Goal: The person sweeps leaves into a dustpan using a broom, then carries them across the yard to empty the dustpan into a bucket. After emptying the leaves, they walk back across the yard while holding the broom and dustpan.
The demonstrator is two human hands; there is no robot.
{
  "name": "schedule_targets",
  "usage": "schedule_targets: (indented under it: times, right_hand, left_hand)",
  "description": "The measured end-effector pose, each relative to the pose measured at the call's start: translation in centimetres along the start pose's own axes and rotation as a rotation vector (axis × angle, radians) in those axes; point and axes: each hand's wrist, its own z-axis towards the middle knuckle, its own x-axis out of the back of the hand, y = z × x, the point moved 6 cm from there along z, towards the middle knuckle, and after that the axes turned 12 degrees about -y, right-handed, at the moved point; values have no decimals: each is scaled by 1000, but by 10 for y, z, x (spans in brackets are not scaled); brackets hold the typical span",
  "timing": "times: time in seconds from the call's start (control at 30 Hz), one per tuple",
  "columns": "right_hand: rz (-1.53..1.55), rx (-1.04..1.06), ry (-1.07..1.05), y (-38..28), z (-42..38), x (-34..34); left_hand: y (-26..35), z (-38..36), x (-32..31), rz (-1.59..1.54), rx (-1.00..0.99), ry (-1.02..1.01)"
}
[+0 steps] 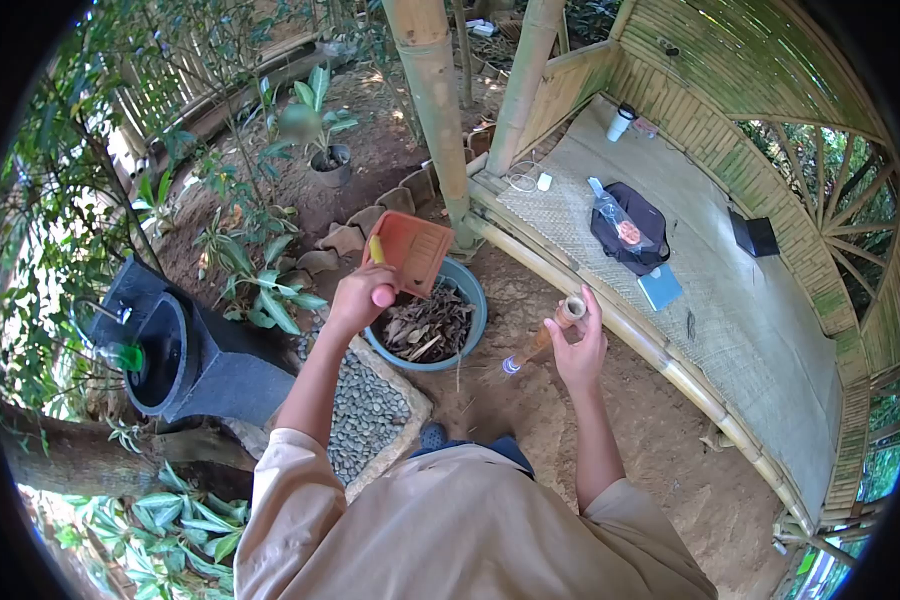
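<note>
My left hand point(355, 300) is closed around the handle of an orange dustpan point(417, 247); a yellow part and a pink end of the handle show at the fist. The dustpan is tilted above the far side of a round blue basin point(482, 318) that holds dry leaves point(425, 328). To the right of the basin, my right hand point(582, 345) grips a brown bamboo-like tube point(542, 341) near its round top end. The tube slants down to the left to a purple and white part; its lower end is too small to make out.
On the left stands a dark stone sink point(232, 375) with a green bottle point(122, 357). Pebbles point(365, 415) in a stone border lie near my feet. To the right, a bamboo platform point(770, 330) carries a dark bag point(625, 240), blue notebook point(660, 287) and tumbler point(620, 122). Bamboo posts point(430, 100) rise ahead.
</note>
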Motion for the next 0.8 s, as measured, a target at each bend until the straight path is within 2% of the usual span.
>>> schedule_targets:
  times: [0.13, 0.27, 0.37, 0.47, 0.7, 0.73, 0.8]
  right_hand:
    - [-38, -17, 7, -7, -6, 6]
    - [-71, -54, 42, 4, -21, 11]
    - [-71, -136, 79, 8, -38, 24]
    - [-54, -200, 132, 12, -57, 40]
    - [-97, -319, 255, 4, -125, 92]
    - [-77, -325, 290, 9, -141, 101]
    - [-55, -346, 361, 15, -175, 122]
  left_hand:
    - [-34, -12, -1, -644, 198, 486]
    - [-44, -23, 5, -673, 299, 805]
    - [-47, -29, -3, -647, 364, 853]
    - [-27, -29, -10, -620, 420, 817]
    - [21, -14, -37, -622, 380, 878]
    - [23, -14, -45, -709, 337, 897]
    - [47, -7, -54, -677, 301, 846]
